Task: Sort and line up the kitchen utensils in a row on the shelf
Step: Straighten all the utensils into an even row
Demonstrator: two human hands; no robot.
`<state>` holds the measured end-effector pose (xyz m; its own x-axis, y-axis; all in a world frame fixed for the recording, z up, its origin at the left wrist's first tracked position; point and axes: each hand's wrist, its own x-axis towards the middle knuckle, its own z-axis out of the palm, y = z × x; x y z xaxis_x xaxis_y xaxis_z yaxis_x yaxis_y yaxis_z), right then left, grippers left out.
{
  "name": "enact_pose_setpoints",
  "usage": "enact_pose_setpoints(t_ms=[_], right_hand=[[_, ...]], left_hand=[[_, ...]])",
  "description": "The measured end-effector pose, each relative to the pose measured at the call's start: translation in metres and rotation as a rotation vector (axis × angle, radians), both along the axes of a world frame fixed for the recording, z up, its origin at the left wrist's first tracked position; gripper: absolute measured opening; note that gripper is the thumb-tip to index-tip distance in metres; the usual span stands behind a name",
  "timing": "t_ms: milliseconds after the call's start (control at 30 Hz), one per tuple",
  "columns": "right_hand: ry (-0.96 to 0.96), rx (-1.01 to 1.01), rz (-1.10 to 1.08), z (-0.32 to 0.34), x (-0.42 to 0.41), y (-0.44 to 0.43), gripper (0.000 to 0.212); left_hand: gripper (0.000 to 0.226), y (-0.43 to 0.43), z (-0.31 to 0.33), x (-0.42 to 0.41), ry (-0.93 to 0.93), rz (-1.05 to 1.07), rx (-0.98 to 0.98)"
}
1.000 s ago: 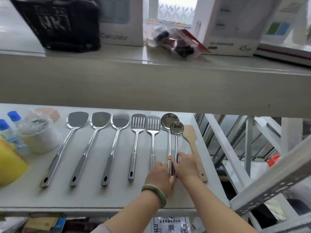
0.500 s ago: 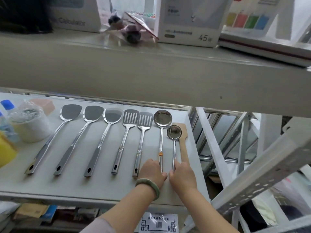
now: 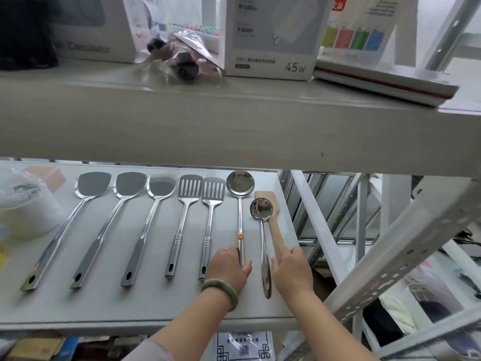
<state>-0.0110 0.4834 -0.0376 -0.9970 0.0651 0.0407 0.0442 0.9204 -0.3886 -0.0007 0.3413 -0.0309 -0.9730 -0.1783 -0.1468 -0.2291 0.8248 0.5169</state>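
Observation:
On the white lower shelf (image 3: 130,303) a row of steel utensils lies with handles toward me: three solid turners (image 3: 131,186), two slotted turners (image 3: 190,188), a large ladle (image 3: 240,182), a small ladle (image 3: 261,208) and a wooden spatula (image 3: 274,225). My left hand (image 3: 229,267), with a green bangle on the wrist, pinches the near end of the large ladle's handle. My right hand (image 3: 291,269) lies curled over the wooden spatula's handle end and hides it. The small ladle's handle lies free between my hands, its bowl overlapping the spatula's blade.
A plastic-wrapped white roll (image 3: 23,209) and a pink block (image 3: 44,175) sit at the shelf's left. The upper shelf board (image 3: 234,121) overhangs the utensil heads and carries boxes. The shelf's right edge runs just past the spatula, beside white metal framing (image 3: 390,256).
The two ladles, bunched together a second ago, now lie apart. My right hand let go of the small ladle and moved right onto the wooden spatula. My view shifted left.

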Motion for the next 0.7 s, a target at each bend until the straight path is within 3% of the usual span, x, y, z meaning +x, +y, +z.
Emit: enact_pose_setpoints(t_ms=[467,700], right_hand=[[-0.228,0.073,-0.074,0.009,0.01,0.014,0.016],[-0.244,0.051,-0.153,0.006,0.019,0.021,0.026]], left_hand=[[0.041,0.002,-0.002,-0.007,0.0,-0.003,0.021],[0.041,0.003,-0.001,-0.009,0.006,-0.007,0.038]])
